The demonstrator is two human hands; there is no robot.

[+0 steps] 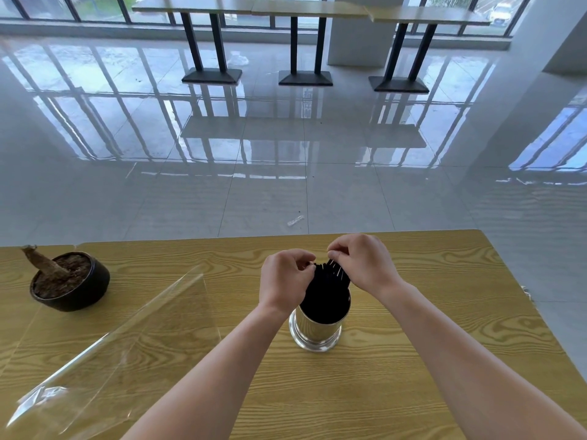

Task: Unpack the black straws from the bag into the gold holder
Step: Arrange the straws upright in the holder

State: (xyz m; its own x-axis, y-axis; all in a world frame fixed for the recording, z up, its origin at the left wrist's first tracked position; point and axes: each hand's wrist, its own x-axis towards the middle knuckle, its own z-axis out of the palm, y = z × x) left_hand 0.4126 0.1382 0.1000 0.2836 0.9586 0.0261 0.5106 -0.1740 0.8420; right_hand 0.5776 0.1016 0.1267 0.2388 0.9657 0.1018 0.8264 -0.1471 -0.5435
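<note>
Left hand [284,281] and right hand [365,265] pinch tips of the black straws [327,295]; these stand in the gold holder [316,333]. Bag [111,331] lies apart

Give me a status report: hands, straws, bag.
Left hand and right hand pinching tops of black straws. Straws standing in gold holder. Clear bag empty, lying left, apart. Nothing blocking.

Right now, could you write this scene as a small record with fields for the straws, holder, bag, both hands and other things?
black straws: standing in the gold holder, tops fanned out
bag: clear, lying on the table left of the holder, no straws seen inside
left hand: fingers pinch the straw tops
right hand: fingers pinch the straw tops
other: dark pot with soil, far left
</note>
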